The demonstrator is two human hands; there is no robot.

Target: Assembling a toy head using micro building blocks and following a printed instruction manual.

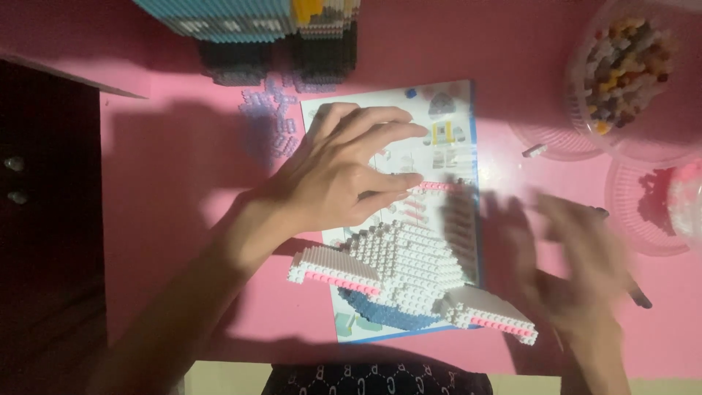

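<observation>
Item: white micro-brick model (402, 271) w/ pink-edged wings, on instruction sheet (457, 110).
L hand (344, 175) spread, empty, just above model, nearer; R hand (578, 256) blurred, grip unclear.

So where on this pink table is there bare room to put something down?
Bare pink table lies left of the booklet, below the loose bricks, though the left hand crosses it. Crowded: the right side, with the bead tubs and the blurred right hand.
</observation>
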